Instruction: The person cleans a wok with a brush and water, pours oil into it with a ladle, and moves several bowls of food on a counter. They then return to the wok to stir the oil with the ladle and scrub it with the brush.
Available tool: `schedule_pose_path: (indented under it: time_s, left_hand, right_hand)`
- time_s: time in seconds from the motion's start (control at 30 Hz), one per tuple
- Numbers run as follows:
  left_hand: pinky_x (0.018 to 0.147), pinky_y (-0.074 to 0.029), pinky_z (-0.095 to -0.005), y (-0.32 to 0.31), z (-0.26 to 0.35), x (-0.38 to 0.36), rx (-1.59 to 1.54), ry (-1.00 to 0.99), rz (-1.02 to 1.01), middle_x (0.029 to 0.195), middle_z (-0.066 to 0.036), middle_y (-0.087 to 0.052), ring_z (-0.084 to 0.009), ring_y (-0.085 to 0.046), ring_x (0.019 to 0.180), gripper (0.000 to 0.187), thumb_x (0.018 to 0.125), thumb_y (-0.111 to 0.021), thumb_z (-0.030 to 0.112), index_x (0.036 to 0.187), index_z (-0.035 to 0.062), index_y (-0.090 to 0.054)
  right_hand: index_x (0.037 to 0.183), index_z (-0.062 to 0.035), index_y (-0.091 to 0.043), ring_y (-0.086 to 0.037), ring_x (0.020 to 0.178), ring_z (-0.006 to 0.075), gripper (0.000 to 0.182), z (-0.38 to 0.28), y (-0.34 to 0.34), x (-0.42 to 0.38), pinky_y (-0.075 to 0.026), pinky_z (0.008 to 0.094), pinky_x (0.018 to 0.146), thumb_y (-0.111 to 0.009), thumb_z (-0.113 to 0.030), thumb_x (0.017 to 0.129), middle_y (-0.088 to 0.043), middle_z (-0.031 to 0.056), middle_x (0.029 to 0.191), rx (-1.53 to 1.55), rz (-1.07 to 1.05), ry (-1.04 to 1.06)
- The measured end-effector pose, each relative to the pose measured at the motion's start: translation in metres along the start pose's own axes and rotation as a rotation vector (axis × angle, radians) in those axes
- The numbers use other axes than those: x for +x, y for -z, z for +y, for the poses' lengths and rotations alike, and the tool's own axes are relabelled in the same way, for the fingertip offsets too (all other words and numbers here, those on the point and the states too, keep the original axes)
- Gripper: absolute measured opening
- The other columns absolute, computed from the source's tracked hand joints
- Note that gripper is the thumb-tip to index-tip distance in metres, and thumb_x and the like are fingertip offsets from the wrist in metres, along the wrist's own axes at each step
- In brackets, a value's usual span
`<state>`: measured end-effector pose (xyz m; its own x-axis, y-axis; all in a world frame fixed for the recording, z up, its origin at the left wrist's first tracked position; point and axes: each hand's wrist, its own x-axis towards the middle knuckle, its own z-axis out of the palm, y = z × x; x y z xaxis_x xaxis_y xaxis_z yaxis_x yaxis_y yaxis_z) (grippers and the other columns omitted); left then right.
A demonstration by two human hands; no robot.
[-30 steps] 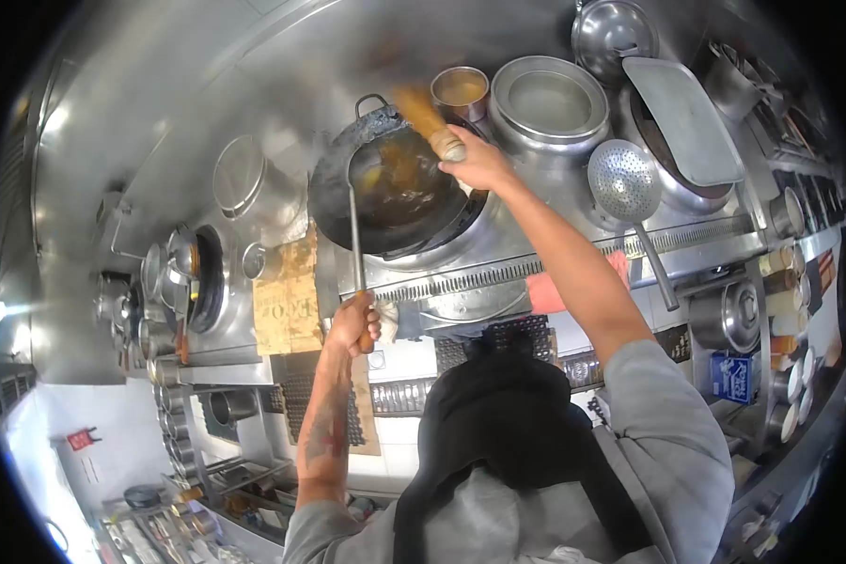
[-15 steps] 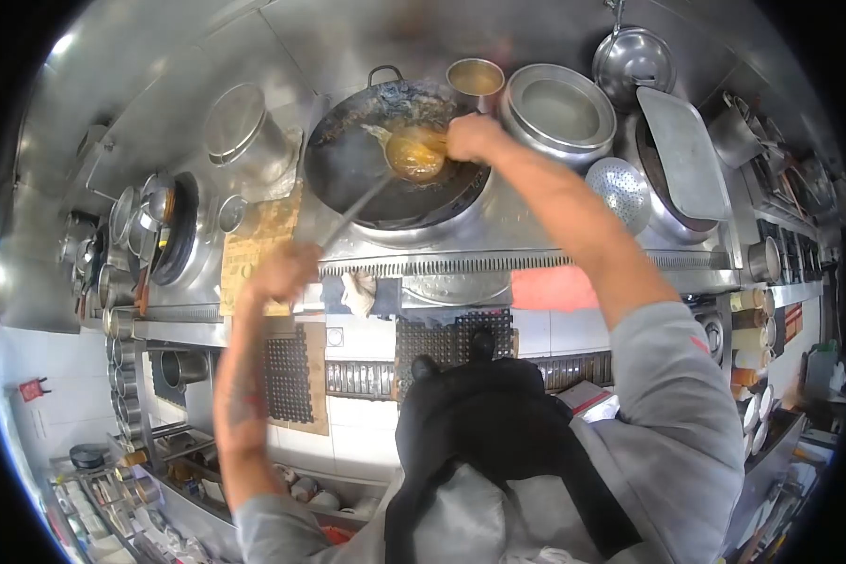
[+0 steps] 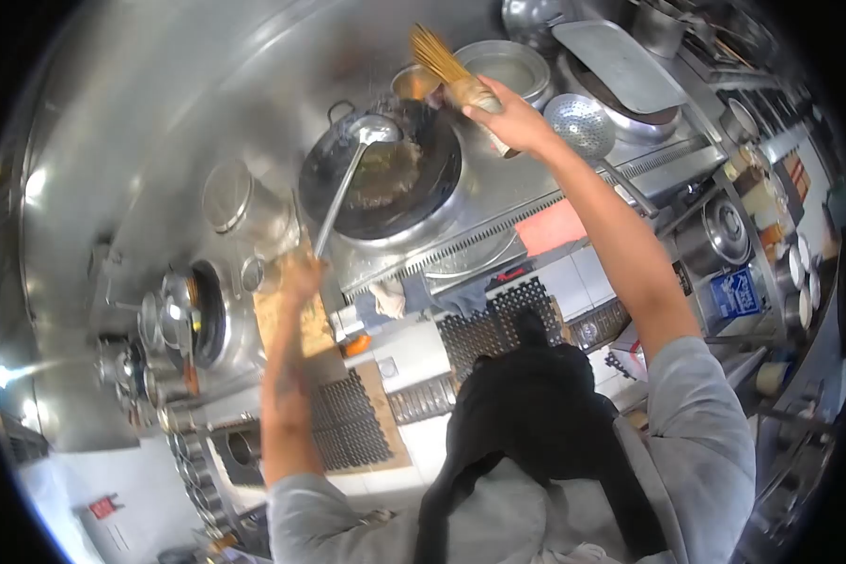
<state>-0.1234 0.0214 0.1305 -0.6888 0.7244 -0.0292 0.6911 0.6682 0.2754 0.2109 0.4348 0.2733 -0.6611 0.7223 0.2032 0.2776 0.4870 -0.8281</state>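
A long-handled ladle (image 3: 342,188) is gripped by my left hand (image 3: 299,274), its steel bowl resting over the far side of a dark wok (image 3: 324,188). Some brownish liquid (image 3: 385,174) lies in the wok. My right hand (image 3: 509,115) is wrapped round the bound handle of a bamboo brush (image 3: 446,64), raised to the right of the wok with its bristles pointing up and left. Just behind the bristles' lower end is a small metal pot (image 3: 412,83), partly hidden.
A perforated skimmer (image 3: 578,125) lies to the right, near a round lidded pan (image 3: 508,68) and a flat tray (image 3: 620,66). On the left are a tall steel pot (image 3: 230,197) and a cardboard sheet (image 3: 287,324). A pink cloth (image 3: 549,227) hangs at the stove's front edge.
My right hand has lifted the brush out of the wok, up and to the right. The ladle has tipped over and moved up and left in the wok. The whole view has tilted.
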Motion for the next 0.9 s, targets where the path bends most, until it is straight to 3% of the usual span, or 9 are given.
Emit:
schedule_pose_path:
  time_s: [0.1,0.2,0.3,0.37,0.43,0.63,0.77,0.83,0.9]
  left_hand:
    - [0.05,-0.046,-0.0397,-0.024,0.034,-0.041,-0.335,0.154,-0.014,0.056,-0.01,-0.059,-0.0196,-0.057,0.051,0.03,0.088,-0.063,0.026,0.071,0.0006,-0.064]
    - [0.042,-0.041,-0.0336,-0.044,0.044,-0.056,-0.56,0.199,-0.019,0.051,-0.002,-0.053,-0.0144,-0.05,0.042,0.029,0.09,-0.064,0.021,0.067,0.0043,-0.058]
    - [0.039,-0.039,-0.0308,-0.027,0.097,-0.076,-0.64,0.201,-0.059,0.051,-0.001,-0.051,-0.0125,-0.049,0.04,0.033,0.092,-0.063,0.021,0.065,0.0061,-0.055]
    - [0.037,-0.037,-0.0286,-0.021,0.127,-0.082,-0.681,0.197,-0.075,0.05,-0.001,-0.05,-0.0113,-0.047,0.038,0.035,0.094,-0.062,0.022,0.064,0.0069,-0.053]
    - [0.036,-0.035,-0.0284,-0.021,0.157,-0.091,-0.74,0.225,-0.1,0.05,-0.001,-0.049,-0.0116,-0.047,0.038,0.034,0.094,-0.062,0.021,0.064,0.0067,-0.053]
    - [0.037,-0.034,-0.0304,-0.053,0.275,-0.111,-0.657,0.234,-0.183,0.052,-0.002,-0.051,-0.0111,-0.048,0.041,0.027,0.093,-0.058,0.019,0.071,0.0034,-0.057]
    - [0.036,-0.036,-0.0304,-0.164,0.351,-0.138,-0.877,0.281,-0.239,0.052,-0.001,-0.052,-0.0116,-0.049,0.041,0.03,0.096,-0.062,0.025,0.073,0.006,-0.059]
    - [0.038,-0.039,-0.033,-0.217,0.419,-0.156,-1.159,0.453,-0.329,0.054,-0.003,-0.054,-0.0142,-0.051,0.041,0.031,0.096,-0.064,0.031,0.078,0.0058,-0.062]
    - [0.047,-0.047,-0.0385,-0.283,0.471,-0.16,-0.975,0.464,-0.194,0.06,-0.008,-0.06,-0.0225,-0.06,0.049,0.03,0.095,-0.064,0.032,0.085,0.0039,-0.064]
  right_hand:
    - [0.153,-0.0148,-0.036,-0.066,0.112,0.0317,0.085,-0.05,0.041,-0.009,-0.05,0.0386,0.098,-0.068,-0.054,0.085,-0.061,0.0201,0.132,0.179,0.166,0.2]
    - [0.154,-0.0163,-0.032,-0.072,0.068,0.024,0.081,-0.09,0.07,-0.013,-0.057,0.0362,0.074,-0.066,-0.051,0.089,-0.07,0.0184,0.108,0.442,0.187,0.241]
    - [0.153,-0.0168,-0.032,-0.072,0.073,0.0288,0.076,-0.086,0.072,-0.039,-0.057,0.0402,0.075,-0.066,-0.044,0.091,-0.072,0.0183,0.097,0.456,0.228,0.222]
    - [0.154,-0.0172,-0.03,-0.071,0.077,0.0378,0.075,-0.007,0.043,-0.042,-0.056,0.0459,0.077,-0.065,-0.038,0.091,-0.071,0.0221,0.1,0.017,0.275,0.39]
    - [0.153,-0.0182,-0.032,-0.069,0.081,0.0445,0.074,0.084,0.018,-0.054,-0.055,0.0521,0.077,-0.065,-0.032,0.089,-0.07,0.0261,0.097,-0.122,0.164,0.253]
    - [0.152,-0.0162,-0.036,-0.069,0.08,0.0443,0.073,0.137,0.059,-0.083,-0.056,0.052,0.076,-0.062,-0.028,0.085,-0.069,0.0262,0.093,-0.251,-0.042,0.078]
    - [0.149,-0.0108,-0.039,-0.069,0.08,0.0422,0.073,0.242,0.109,-0.059,-0.056,0.0495,0.075,-0.063,-0.032,0.084,-0.067,0.0276,0.106,-0.185,-0.135,-0.203]
    - [0.141,-0.0032,-0.044,-0.071,0.077,0.036,0.071,0.253,0.114,-0.096,-0.057,0.0463,0.067,-0.069,-0.032,0.082,-0.066,0.0234,0.112,-0.054,0.226,-0.071]
    - [0.139,-0.0013,-0.045,-0.07,0.074,0.0316,0.069,0.224,0.127,-0.124,-0.056,0.0436,0.062,-0.071,-0.029,0.081,-0.066,0.0201,0.106,0.13,0.06,-0.261]
